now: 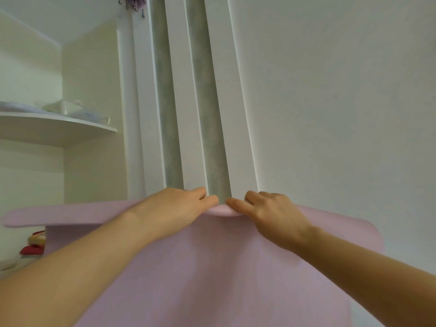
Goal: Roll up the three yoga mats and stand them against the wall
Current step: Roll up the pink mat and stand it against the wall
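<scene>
A pink yoga mat (212, 267) fills the lower middle of the head view, held up in front of me with its top edge near a white wall. My left hand (179, 208) grips the top edge just left of centre. My right hand (269, 213) grips the same edge just right of it, thumbs almost meeting. Between the thumbs the edge bulges up in a small fold. The mat's left corner sticks out flat to the left and its right corner curves down. No other mat is in view.
A white wall (330, 102) with two grey vertical strips (165, 114) stands right behind the mat. A white curved shelf (59, 128) with white dishes on it juts out at the left. Red and yellow items (33, 246) lie low at the left.
</scene>
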`<state>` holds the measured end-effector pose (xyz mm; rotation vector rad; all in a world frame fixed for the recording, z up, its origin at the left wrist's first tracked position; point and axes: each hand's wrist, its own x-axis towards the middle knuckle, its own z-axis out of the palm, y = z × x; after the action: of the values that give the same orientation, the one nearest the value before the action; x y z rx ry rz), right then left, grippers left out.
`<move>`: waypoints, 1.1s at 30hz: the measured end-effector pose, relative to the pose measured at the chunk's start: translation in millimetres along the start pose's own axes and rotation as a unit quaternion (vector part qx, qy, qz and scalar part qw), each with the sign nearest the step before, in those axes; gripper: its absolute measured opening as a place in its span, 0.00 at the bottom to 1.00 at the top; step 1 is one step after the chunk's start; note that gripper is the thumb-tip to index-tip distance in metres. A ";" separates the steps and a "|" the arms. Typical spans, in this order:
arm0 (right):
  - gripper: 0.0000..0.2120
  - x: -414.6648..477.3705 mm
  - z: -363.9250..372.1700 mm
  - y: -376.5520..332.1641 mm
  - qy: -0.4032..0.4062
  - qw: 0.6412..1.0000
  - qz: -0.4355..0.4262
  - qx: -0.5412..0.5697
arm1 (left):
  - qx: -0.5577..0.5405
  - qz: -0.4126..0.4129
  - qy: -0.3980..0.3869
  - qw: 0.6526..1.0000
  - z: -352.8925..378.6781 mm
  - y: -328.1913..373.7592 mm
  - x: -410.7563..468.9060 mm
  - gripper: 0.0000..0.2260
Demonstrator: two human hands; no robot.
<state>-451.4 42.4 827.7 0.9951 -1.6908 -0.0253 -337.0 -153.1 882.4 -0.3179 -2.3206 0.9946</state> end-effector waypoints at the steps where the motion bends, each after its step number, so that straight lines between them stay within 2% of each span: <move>1: 0.26 1.7 4.2 -0.1 0.015 0.999 -0.034 -0.002 | -0.001 -0.021 -0.026 0.999 -3.2 4.7 -0.4 0.19; 4: 0.23 12.8 7.2 2.0 0.039 0.993 -0.105 -0.029 | 0.038 -0.085 -0.083 0.992 -11.7 15.6 7.8 0.15; 6: 0.23 18.8 7.3 6.5 0.047 0.991 -0.114 -0.046 | 0.053 -0.107 -0.070 0.990 -12.2 13.4 10.6 0.13; 9: 0.24 20.4 4.5 13.6 0.066 0.988 -0.136 -0.043 | 0.080 -0.037 0.046 0.995 -2.3 1.3 2.5 0.09; 11: 0.23 18.3 2.8 14.4 0.069 0.984 -0.158 -0.035 | 0.060 -0.009 0.104 0.993 5.8 -4.3 -4.4 0.08; 14: 0.19 14.3 3.3 14.5 0.067 0.984 -0.165 -0.011 | -0.008 0.016 0.124 0.992 10.6 0.3 -10.0 0.14; 19: 0.20 7.2 5.1 14.6 0.063 0.984 -0.165 0.005 | -0.043 0.043 0.145 0.988 9.9 1.4 -12.9 0.19; 24: 0.24 6.5 9.1 27.3 0.080 0.973 -0.209 -0.054 | -0.046 0.057 0.100 0.992 8.0 -2.3 -11.6 0.30; 27: 0.25 2.5 9.7 37.2 0.099 0.967 -0.225 -0.064 | -0.006 0.056 0.034 0.998 2.7 4.4 -6.3 0.25; 29: 0.25 0.7 11.1 39.2 0.113 0.966 -0.223 -0.065 | -0.059 0.020 -0.014 0.998 0.6 5.9 -3.1 0.24; 31: 0.26 -0.3 14.3 34.7 0.119 0.965 -0.223 -0.064 | -0.159 -0.042 -0.094 0.982 -1.3 4.0 -0.2 0.23; 33: 0.26 -1.3 19.1 26.9 0.117 0.964 -0.228 -0.071 | -0.176 -0.076 -0.139 0.972 -2.7 4.0 4.5 0.16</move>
<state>-482.7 51.8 832.4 1.2079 -1.2027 -0.3150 -339.0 -146.9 882.8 -0.1413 -2.7322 0.5802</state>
